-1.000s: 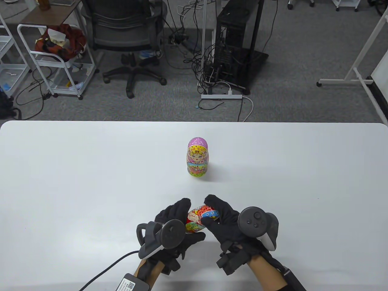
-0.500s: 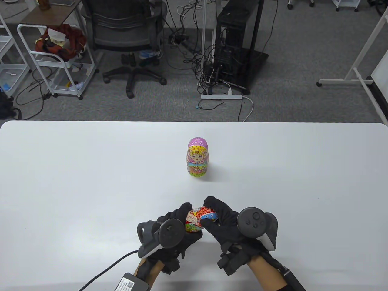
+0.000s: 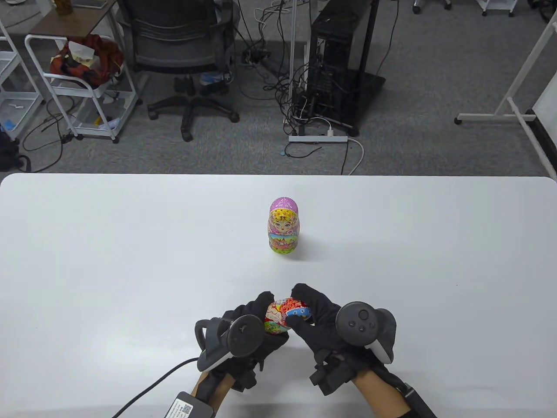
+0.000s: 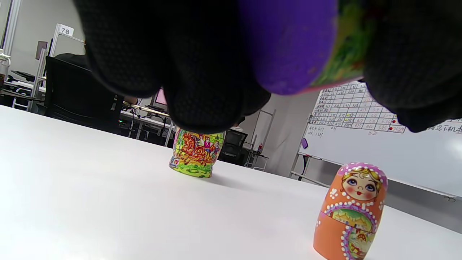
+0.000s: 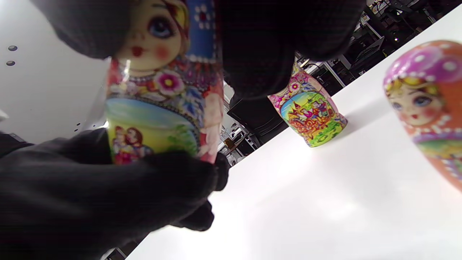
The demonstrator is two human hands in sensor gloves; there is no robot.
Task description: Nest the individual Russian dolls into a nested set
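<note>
Both hands hold a red-and-blue doll [image 3: 285, 315] just above the table's front middle. My left hand [image 3: 263, 318] grips its lower half, which has a purple base [image 4: 288, 43]. My right hand [image 3: 300, 307] curls round its head end [image 5: 162, 39]. A pink-headed doll [image 3: 283, 226] with a yellow-green base stands upright mid-table; it also shows as the pink-headed doll [image 4: 196, 151] past my fingers. A small orange doll [image 4: 352, 213] stands closed on the table near my hands, seen too as the orange doll [image 5: 426, 108]. The table view does not show it.
The white table [image 3: 109, 261] ends at its far edge, with an office chair [image 3: 182, 56], a computer tower [image 3: 339, 61] and a cart [image 3: 82, 82] on the floor beyond. A cable [image 3: 148, 387] trails from my left wrist.
The right hand has slid slightly left toward the left hand, and the held doll looks a little shorter. The standing pink-headed doll has not moved.
</note>
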